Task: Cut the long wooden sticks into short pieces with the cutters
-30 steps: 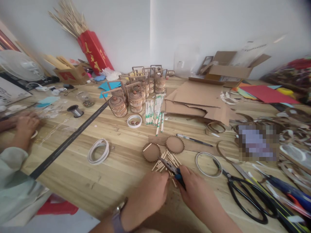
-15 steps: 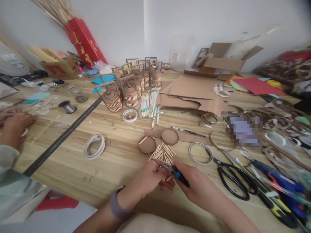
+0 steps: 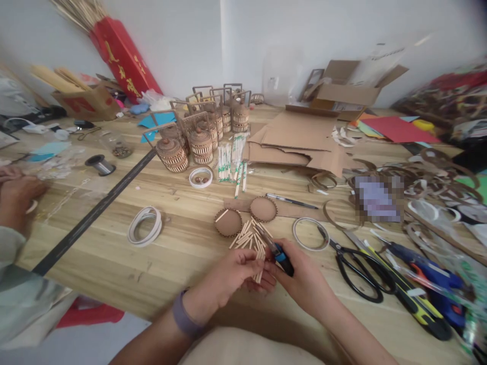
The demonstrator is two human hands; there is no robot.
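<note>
Pliers [image 3: 282, 257] swung clear, sticks pinched

Head view, all I've got: the pliers' tip has moved off the left hand [image 3: 228, 275] and now points over the stick pile [image 3: 244, 236]; I'd judge plier work paused. My left fingers close on a few short sticks [image 3: 259, 262]; right hand [image 3: 304, 271] grips the handles. Pile sits just nearside of two round trays [image 3: 228, 222].

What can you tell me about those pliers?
The pliers have grey metal jaws and blue-and-black grips, plastic or rubber by their look. The right hand holds them, jaws pointing away and leftward, near the loose pale sticks. Whether the jaws are open or touching anything is too blurred to tell.
</note>
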